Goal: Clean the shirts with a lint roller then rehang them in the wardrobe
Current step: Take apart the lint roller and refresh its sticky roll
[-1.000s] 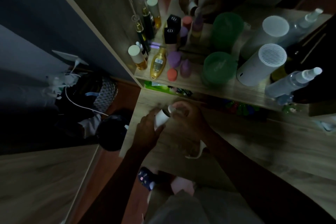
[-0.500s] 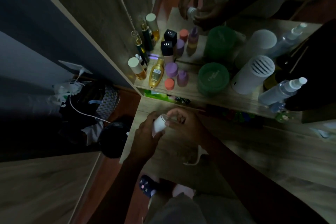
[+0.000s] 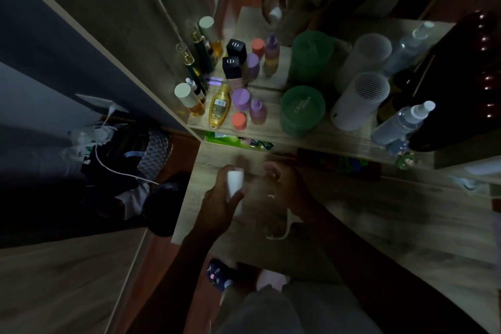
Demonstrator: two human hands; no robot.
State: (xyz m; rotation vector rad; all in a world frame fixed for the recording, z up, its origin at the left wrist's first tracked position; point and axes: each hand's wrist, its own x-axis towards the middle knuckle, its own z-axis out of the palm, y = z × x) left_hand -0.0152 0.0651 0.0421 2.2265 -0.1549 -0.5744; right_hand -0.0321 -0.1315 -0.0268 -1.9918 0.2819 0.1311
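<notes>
Head view, dim and a bit blurred. We see the lint roller [image 3: 234, 180], a white cylinder, held over the wooden desk [image 3: 379, 214] near its left front corner. Its long axis runs roughly upright, top end tipped slightly away from us. The left hand [image 3: 217, 209] wraps it from below, fingers [image 3: 238, 195] curled and pressed around the lower half, top half bare. The right hand [image 3: 290, 187] hangs just beside it to the right, apart from it, fingers loosely spread and half-curled; we cannot tell if they pinch anything. A white strip [image 3: 283, 228] dangles below that wrist, maybe peeled sheet, unclear. So the roller lies left of the right fingers, left hand owns it. We judge prep step, no shirts in sight. Behind: a shelf [image 3: 311, 138] with bottles, green jar [image 3: 302, 108], white cylinder device [image 3: 357, 103].
</notes>
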